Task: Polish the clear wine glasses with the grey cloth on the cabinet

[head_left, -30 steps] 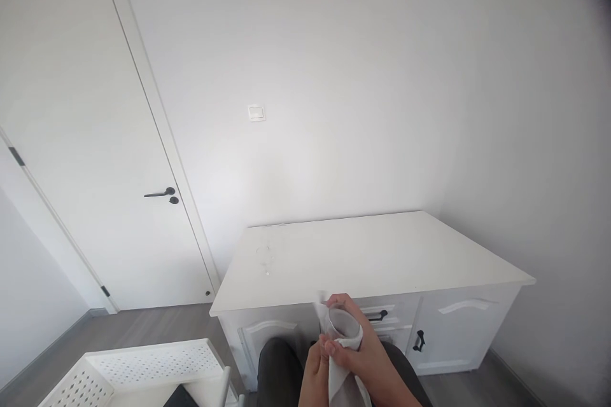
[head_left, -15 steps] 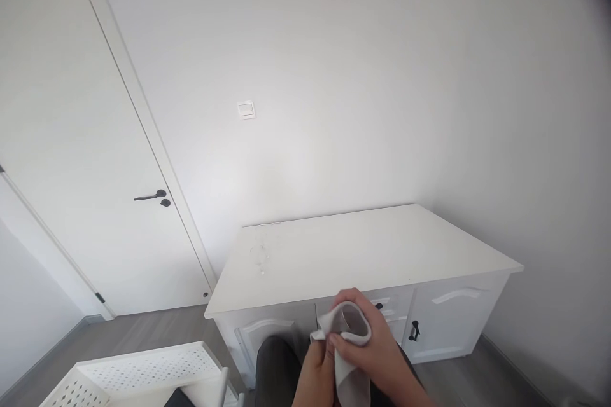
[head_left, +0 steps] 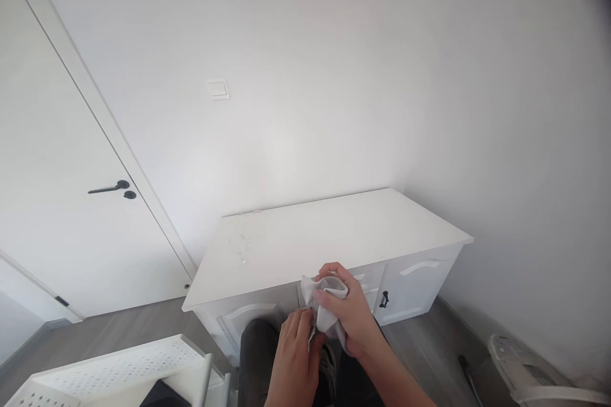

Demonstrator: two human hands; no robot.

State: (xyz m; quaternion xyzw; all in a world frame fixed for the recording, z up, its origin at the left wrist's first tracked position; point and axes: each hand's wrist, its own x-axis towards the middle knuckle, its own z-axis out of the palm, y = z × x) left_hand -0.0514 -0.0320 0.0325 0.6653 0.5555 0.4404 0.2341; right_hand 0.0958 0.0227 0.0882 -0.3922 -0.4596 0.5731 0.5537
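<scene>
A pale grey cloth is bunched up in my right hand, whose fingers curl over its top and side. Below and to the left, my left hand is closed, back of the hand upward, right against the cloth. A small shiny edge shows between its fingers and the cloth; what it belongs to is too small and hidden to name. Both hands are held over my knees, in front of the white cabinet.
Clear wet-looking spots mark the cabinet top's left side. A white perforated cart with a dark item stands lower left. A whitish object is on the lower right. The door at left is closed.
The view has swung right and down. My left hand has turned over, back upward, and moved lower left of the cloth. The cloth is more crumpled within my right hand.
</scene>
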